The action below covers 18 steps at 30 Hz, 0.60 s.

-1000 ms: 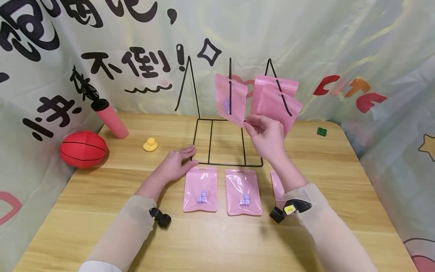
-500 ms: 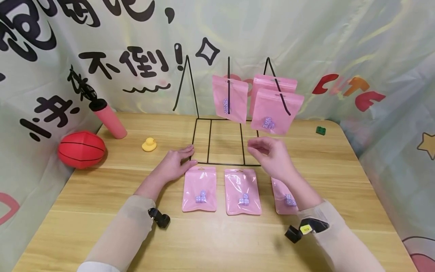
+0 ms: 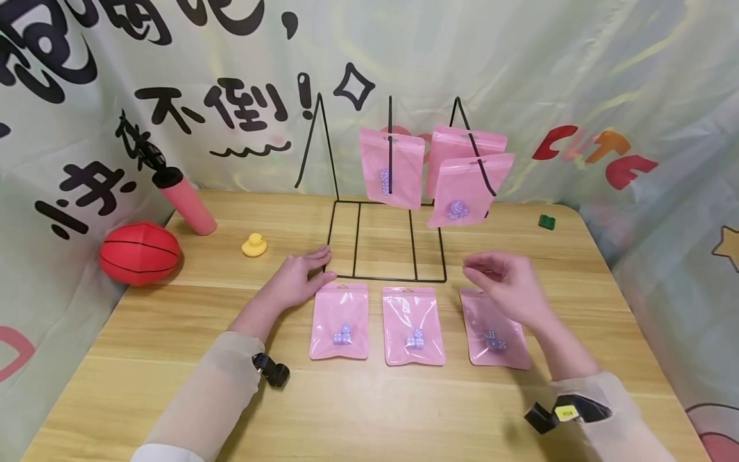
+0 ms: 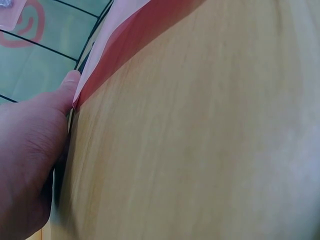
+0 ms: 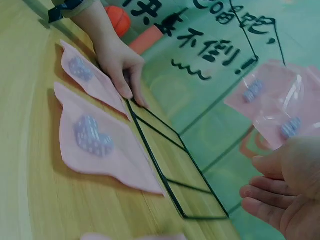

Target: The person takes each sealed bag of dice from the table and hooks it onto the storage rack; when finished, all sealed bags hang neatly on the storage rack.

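Observation:
My left hand (image 3: 297,280) rests on the left front corner of a black wire display rack (image 3: 369,278), its fingers fairly straight. The left bag (image 3: 340,305) on the table touches or lies right beside its thumb. My right hand (image 3: 510,285) hovers over the right pink zip bag (image 3: 482,314), holding nothing, with thumb and fingers apart. Between those bags lies a middle bag (image 3: 411,311); all three contain lilac dice. On the rack's right hook hang a front bag (image 3: 450,186) and a rear bag (image 3: 444,144), while another bag (image 3: 407,167) hangs on the middle hook.
A yellow rubber duck (image 3: 254,245), a red ball (image 3: 140,254) and a pink pump (image 3: 188,204) with a black top stand on the left. Back right lies a small green brick (image 3: 546,222). A printed cloth (image 3: 231,173) hangs behind the wooden table (image 3: 392,417).
My right hand has moved from beside the hanging bags down and right, over the right table bag. The front hanging bag has swung round to face forward. My left hand has stayed put.

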Tool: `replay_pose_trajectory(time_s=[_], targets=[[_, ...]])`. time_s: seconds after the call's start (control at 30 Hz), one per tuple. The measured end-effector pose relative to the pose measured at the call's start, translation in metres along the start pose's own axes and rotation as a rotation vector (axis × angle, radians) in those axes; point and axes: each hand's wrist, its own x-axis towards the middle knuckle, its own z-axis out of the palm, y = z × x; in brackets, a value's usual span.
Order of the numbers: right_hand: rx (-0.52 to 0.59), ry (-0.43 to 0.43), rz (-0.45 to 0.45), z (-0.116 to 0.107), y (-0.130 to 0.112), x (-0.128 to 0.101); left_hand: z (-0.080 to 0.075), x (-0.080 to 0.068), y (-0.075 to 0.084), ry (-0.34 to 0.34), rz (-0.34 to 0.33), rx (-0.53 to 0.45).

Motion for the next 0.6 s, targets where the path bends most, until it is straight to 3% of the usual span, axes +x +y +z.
replay_pose_trajectory(time_s=[0.23,0.6], targets=[[-0.079,0.016,0.064,-0.03,0.016,-0.019,-0.001,0.0,0.001,-0.007,-0.008,0.004],[-0.197,0.002,0.281,-0.058,0.035,-0.043,0.001,0.0,-0.002,-0.011,-0.01,0.004]])
